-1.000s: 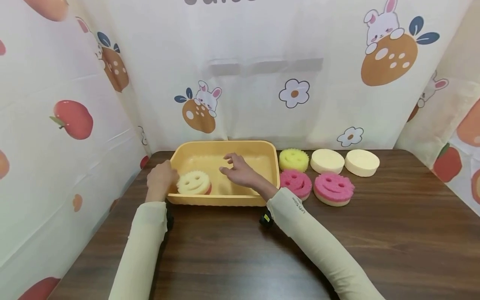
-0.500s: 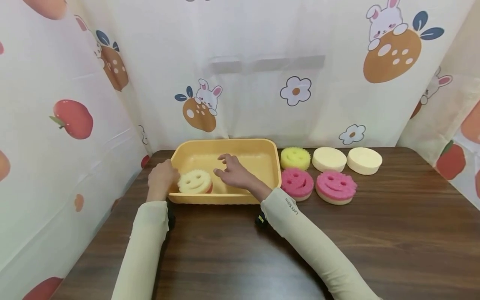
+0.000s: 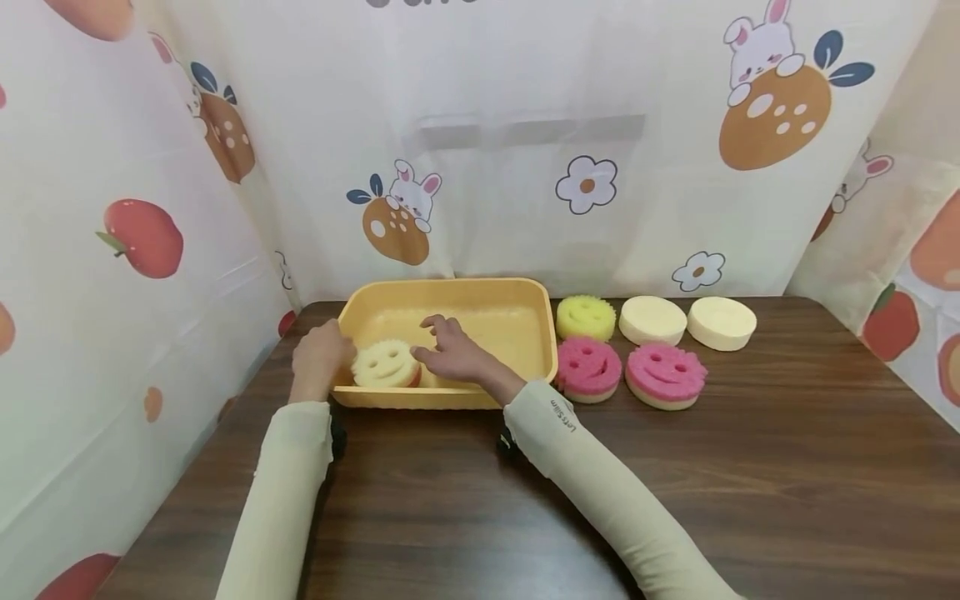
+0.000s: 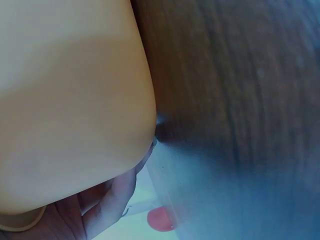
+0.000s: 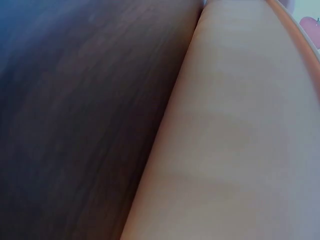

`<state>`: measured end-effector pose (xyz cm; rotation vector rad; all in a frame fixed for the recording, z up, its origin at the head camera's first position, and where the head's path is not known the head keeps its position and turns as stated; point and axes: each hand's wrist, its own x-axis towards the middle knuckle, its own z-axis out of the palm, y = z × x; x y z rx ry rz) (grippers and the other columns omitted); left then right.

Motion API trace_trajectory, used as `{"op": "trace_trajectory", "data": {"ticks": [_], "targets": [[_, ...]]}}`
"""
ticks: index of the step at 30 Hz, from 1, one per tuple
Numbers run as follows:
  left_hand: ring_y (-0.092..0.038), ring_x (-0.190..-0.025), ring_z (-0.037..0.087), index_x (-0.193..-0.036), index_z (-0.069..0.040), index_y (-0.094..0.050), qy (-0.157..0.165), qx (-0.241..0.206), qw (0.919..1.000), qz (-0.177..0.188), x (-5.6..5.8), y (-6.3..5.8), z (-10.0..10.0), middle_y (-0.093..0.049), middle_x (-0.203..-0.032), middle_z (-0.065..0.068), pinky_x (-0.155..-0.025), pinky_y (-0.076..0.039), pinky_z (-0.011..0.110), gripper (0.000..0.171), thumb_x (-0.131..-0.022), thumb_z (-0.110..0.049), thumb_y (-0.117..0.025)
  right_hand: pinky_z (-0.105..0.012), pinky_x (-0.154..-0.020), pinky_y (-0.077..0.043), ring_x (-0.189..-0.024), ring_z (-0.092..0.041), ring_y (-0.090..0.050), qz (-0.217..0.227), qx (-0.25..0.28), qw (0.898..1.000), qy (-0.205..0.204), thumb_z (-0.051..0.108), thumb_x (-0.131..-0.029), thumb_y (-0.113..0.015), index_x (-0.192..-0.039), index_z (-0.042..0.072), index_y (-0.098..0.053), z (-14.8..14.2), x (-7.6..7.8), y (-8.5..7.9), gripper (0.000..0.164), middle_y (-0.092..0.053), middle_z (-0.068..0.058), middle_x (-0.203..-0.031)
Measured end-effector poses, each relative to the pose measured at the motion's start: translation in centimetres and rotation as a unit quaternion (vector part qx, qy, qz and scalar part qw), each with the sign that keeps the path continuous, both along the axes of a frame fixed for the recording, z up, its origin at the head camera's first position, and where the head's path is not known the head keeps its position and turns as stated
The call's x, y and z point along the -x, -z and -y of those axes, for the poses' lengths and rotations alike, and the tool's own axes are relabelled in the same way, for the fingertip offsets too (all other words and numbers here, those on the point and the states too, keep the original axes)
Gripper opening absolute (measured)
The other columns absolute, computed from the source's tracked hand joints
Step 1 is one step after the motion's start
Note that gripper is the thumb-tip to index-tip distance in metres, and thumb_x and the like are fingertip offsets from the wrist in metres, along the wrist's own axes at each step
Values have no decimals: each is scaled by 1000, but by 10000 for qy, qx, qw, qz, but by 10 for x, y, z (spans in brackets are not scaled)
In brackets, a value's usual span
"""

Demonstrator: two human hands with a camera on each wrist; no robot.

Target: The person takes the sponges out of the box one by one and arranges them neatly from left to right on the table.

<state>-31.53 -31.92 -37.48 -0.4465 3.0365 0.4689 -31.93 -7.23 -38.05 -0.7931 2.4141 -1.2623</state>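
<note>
A yellow plastic tray (image 3: 420, 399) stands at the back of the table, and its outer wall (image 4: 75, 125) fills much of the left wrist view. My left hand (image 3: 321, 358) grips the tray's left side; fingers (image 4: 117, 197) lie along the outside of the wall. Inside, at the front left, rests a round cream smiley sponge (image 3: 386, 364) with a pink underside, face up. My right hand (image 3: 455, 354) reaches over the front rim with fingers spread and slightly bent, holding nothing. Its thumb comes close to the sponge's right edge.
Right of the tray lie a yellow smiley sponge (image 3: 586, 317), two pink smiley sponges (image 3: 589, 367) with cream undersides, and two plain cream discs (image 3: 652, 320). They sit on the dark wooden table (image 3: 750, 467). A printed curtain (image 3: 495, 200) closes off the back and sides.
My right hand has moved left across the tray, closer to the cream sponge. The left hand keeps its place at the tray's side, and the sponges stay where they were.
</note>
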Motion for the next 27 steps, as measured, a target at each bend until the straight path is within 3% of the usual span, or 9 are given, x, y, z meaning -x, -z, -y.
{"op": "trace_trajectory", "data": {"ticks": [7, 12, 27], "targets": [[-56, -89, 35, -134, 5, -46, 39, 29, 10000, -65, 0, -1, 3, -60, -116, 28, -73, -49, 49, 46, -96, -21, -43, -46, -113, -38, -140, -31, -41, -231, -338, 9992, -44, 42, -100, -52, -150, 9, -31, 9, 2, 2, 64, -34, -19, -149], [-57, -91, 36, -134, 5, -46, 109, 24, 9999, -102, 0, -2, 2, -60, -117, 29, -74, -50, 50, 46, -97, -23, -42, -46, -114, -35, -142, -34, -37, -363, -520, 9980, -83, 43, -99, -53, -150, 9, -31, 12, 1, 2, 66, -37, -18, -150], [-57, -92, 37, -133, 5, -47, 112, -9, 9999, -63, -2, 1, 1, -60, -117, 29, -72, -49, 49, 46, -97, -25, -45, -44, -120, -30, -149, -27, -33, -44, -660, 9963, -551, 44, -101, -51, -158, 16, -17, 11, 0, 7, 73, -28, -13, -161]]}}
